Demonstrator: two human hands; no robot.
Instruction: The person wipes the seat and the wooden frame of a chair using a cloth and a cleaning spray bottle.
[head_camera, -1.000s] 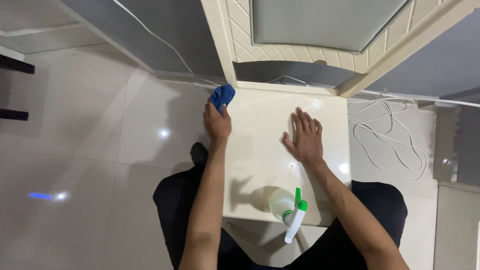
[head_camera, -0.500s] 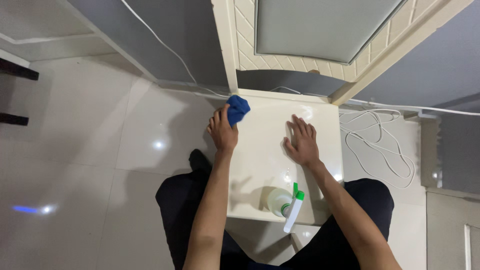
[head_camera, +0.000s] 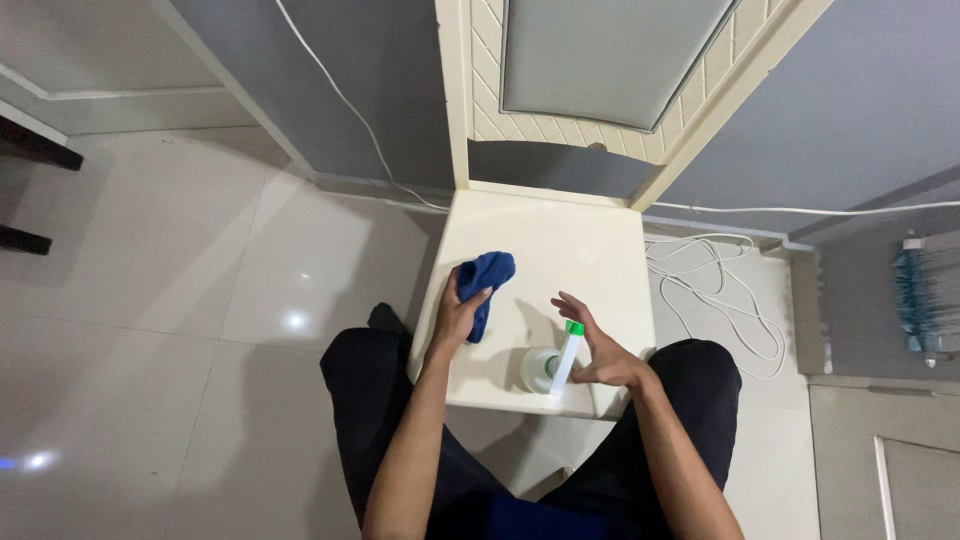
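Observation:
A cream plastic chair seat (head_camera: 560, 245) lies below me, between my knees. My left hand (head_camera: 453, 320) grips a bunched blue cloth (head_camera: 488, 272) on the seat's left side. A clear spray bottle (head_camera: 543, 370) with a white and green trigger head stands near the seat's front edge. My right hand (head_camera: 602, 356) is right beside the trigger head with its fingers apart, at or just short of touching it; no closed grip shows.
The chair back (head_camera: 600, 60) with a grey panel rises ahead, against a grey wall. A white cable (head_camera: 715, 290) lies coiled on the glossy tile floor to the right. A blue brush-like object (head_camera: 915, 300) sits at the far right, dark furniture legs (head_camera: 30, 150) at the far left.
My left hand has brought the blue cloth from the seat's back left corner toward the front. My right hand has lifted off the seat and moved back to the spray bottle.

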